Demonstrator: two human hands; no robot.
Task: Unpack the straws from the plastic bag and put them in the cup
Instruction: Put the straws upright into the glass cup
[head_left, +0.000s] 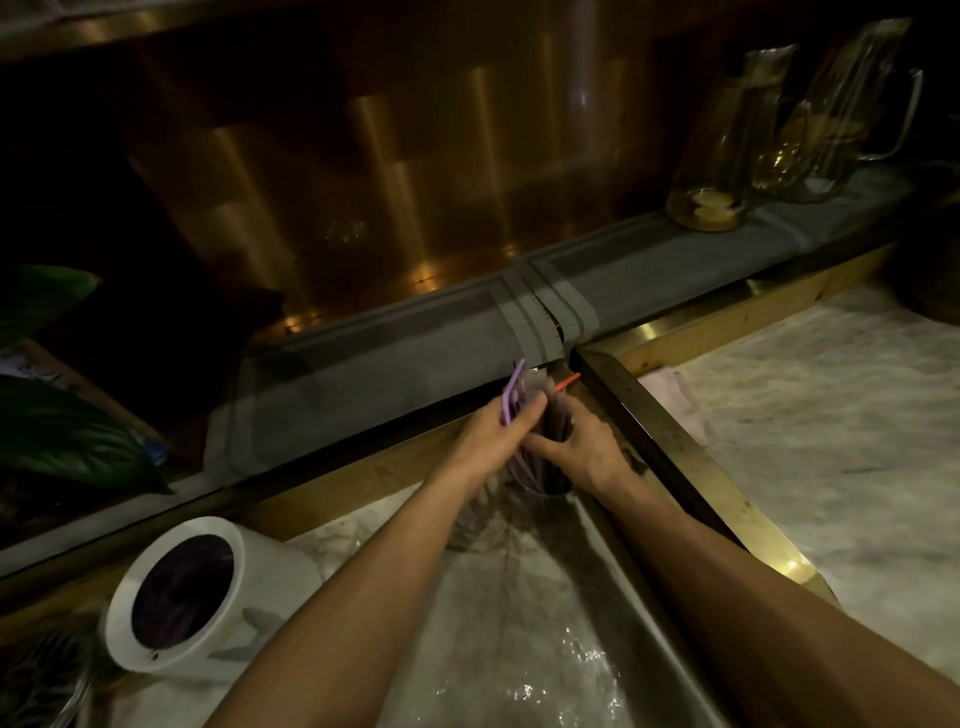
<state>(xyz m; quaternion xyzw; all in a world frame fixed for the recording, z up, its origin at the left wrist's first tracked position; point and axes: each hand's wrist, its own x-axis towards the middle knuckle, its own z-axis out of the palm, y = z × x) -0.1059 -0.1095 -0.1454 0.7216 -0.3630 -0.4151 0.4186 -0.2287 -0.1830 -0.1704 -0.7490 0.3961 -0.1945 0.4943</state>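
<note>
From the head camera, in dim light, we see both bare forearms reaching forward over a marble counter (545, 613). The left hand (493, 441) has its fingers closed around a few purple straws (511, 392) that stick up past the knuckles. The right hand (582, 449) wraps its fingers around a bundle in a clear plastic bag (548, 415), an orange straw (569, 382) poking out above. Both hands touch, directly over a dark cup (550, 483) holding more straws. A white container (192, 597) lies tilted at lower left. Glass pitchers (753, 150) stand on a grey cloth-covered ledge (415, 353) behind.
</note>
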